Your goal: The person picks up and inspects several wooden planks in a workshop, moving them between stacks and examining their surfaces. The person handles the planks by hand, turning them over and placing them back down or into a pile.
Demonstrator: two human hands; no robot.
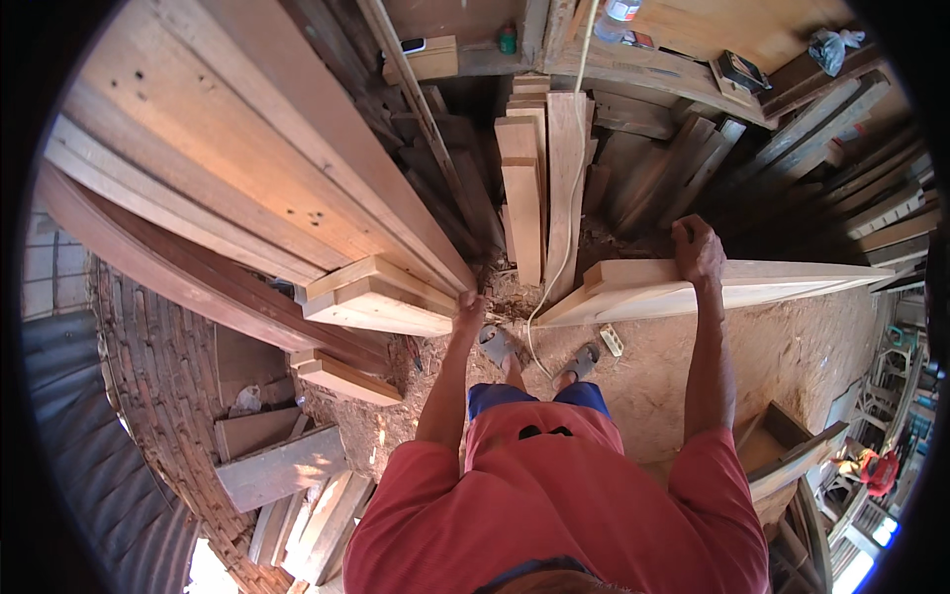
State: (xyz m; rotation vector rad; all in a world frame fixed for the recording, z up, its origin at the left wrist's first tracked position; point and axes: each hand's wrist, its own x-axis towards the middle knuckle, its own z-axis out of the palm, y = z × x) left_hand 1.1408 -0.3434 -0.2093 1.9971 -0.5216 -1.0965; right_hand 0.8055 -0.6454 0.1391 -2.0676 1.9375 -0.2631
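My right hand (pixel 699 249) is closed over the upper edge of a pale wooden panel (pixel 633 287), which stands on edge and stretches off to the right. Its fingers curl round the far side, partly hidden. To the left, my left hand (pixel 470 311) is closed at the near corner of a pale framed wooden piece (pixel 381 292). That piece lies against long brown boards (pixel 237 129) leaning in from the upper left. The left fingertips are hard to make out.
Upright timber offcuts (pixel 522 188) stand ahead, with a pale cable (pixel 569 218) hanging past them to the floor. A white power strip (pixel 612 342) lies near my sandals (pixel 498 345). A bottle (pixel 616 18) and a black box (pixel 742 71) sit on the far bench.
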